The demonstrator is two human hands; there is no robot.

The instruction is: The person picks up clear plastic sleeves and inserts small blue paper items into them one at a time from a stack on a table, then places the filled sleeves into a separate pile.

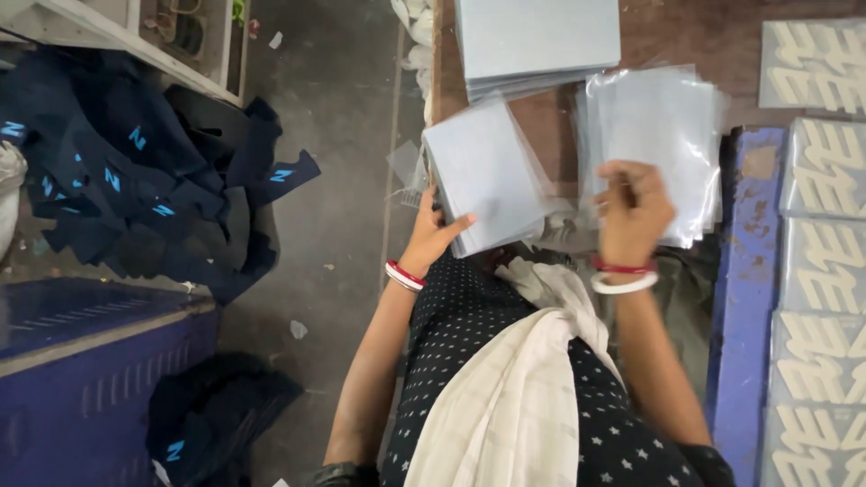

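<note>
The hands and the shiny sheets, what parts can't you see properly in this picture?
- Right hand, head view: fingertips blurred, so its grip on the clear sheets cannot be told.
- Left hand: its fingers are hidden under the grey stack.
- Second grey stack: cut off by the top edge.
- White cut-out sheets: cut off by the right edge.
- Dark cloth pieces: small blue marks too small to make out.

Glossy plastic sleeves point(663, 135) — matt grey sheets point(487, 176)
</note>
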